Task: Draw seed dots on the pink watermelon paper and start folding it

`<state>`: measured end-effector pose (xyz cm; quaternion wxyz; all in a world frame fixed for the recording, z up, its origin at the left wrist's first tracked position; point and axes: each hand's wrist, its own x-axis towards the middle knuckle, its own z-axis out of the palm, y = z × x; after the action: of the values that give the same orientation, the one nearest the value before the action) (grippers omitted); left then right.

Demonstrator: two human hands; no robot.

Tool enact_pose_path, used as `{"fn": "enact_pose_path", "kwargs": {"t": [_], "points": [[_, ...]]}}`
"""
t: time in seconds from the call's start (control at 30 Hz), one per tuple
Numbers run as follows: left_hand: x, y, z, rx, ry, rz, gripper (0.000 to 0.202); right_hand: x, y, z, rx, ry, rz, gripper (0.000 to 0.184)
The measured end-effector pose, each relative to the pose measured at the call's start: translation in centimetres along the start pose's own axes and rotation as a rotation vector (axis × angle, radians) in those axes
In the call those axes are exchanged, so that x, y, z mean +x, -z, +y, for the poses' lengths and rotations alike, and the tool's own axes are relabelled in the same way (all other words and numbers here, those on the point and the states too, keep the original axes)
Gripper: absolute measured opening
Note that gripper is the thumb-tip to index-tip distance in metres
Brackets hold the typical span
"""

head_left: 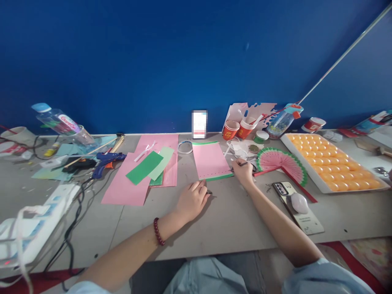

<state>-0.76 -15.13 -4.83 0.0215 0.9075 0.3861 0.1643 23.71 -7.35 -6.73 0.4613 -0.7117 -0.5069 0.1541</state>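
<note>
A pink paper sheet (210,159) with green strips along its top and bottom edges lies in front of me. Small dark marks run in a row just above the lower strip. At the sheet's lower right corner, my right hand (243,172) is closed around a slim dark pen (244,164), its tip close to the paper. My left hand (192,201) rests just below the sheet with its fingers curled; a small dark piece (209,192) pokes out by the fingertips, too hidden to name. Right of the sheet lies a pink and green folded paper fan (280,163) with red sticks.
Leftward are pink sheets (125,183), green paper (145,167), a blue glue gun (107,161), a power strip (45,220) and cables. Paper cups (231,130), a tray of orange balls (333,163) and a phone (298,208) stand rightward. A blurred lit screen (199,124) leans on the wall.
</note>
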Motion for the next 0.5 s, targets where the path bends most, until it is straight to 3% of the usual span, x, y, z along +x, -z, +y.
{"fn": "enact_pose_path", "kwargs": {"t": [0.23,0.4,0.5], "points": [[0.0,0.0,0.0,0.005,-0.003,0.012,0.019,-0.1,0.0,-0.1,-0.01,-0.003,-0.008,0.031],[0.0,0.0,0.0,0.001,-0.009,0.012,0.019,-0.9,0.2,-1.6,0.032,0.094,0.087,0.04],[0.0,-0.1,-0.1,0.009,-0.014,0.005,0.022,-1.8,0.2,-2.8,0.114,0.128,0.064,0.036]]}}
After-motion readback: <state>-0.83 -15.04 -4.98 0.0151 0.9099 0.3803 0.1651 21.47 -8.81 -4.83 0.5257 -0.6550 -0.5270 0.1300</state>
